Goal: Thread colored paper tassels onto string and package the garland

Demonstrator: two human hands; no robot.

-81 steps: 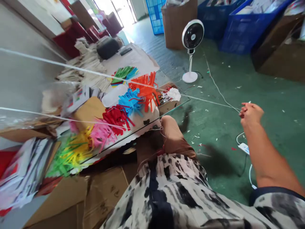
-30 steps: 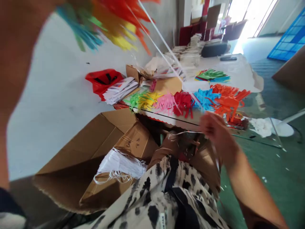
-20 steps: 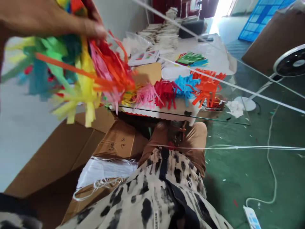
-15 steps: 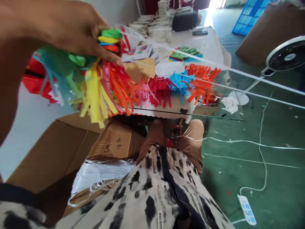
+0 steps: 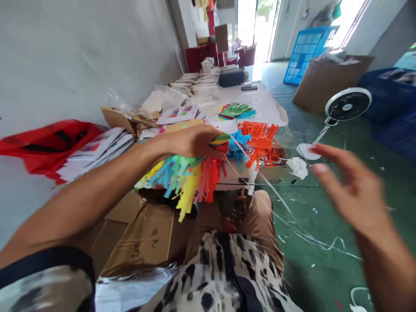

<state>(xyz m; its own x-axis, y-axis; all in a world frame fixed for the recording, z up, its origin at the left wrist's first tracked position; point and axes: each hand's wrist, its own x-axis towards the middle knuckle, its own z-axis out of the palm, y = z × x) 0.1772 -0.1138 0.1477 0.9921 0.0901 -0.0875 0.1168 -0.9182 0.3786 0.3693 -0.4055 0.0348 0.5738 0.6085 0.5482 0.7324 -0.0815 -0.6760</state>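
Observation:
My left hand [image 5: 203,141] is closed around the folded tops of a bundle of fringed paper tassels [image 5: 190,182] in yellow, green, blue, pink and red. The fringes hang down over the front edge of the glass-topped table. White string [image 5: 276,193] trails slackly from the bundle to the lower right. On the right, above the floor, my right hand [image 5: 351,190] is open and slightly blurred, thumb and fingers apart with nothing between them. Orange fringed paper [image 5: 260,141] and blue fringed paper [image 5: 239,141] lie on the table just beyond my left hand.
A fan [image 5: 347,106] stands on the floor at right. Crumpled white paper [image 5: 297,167] sits at the table's right corner. A green fringed stack [image 5: 237,110], printed sheets [image 5: 178,113] and a red bag [image 5: 55,145] lie farther back. Below left is a cardboard box [image 5: 152,234].
My left hand has carried the tassel bundle rightward and lower in the view. My right hand has come into view. The string, stretched straight before, now hangs slack. The camera has tilted up.

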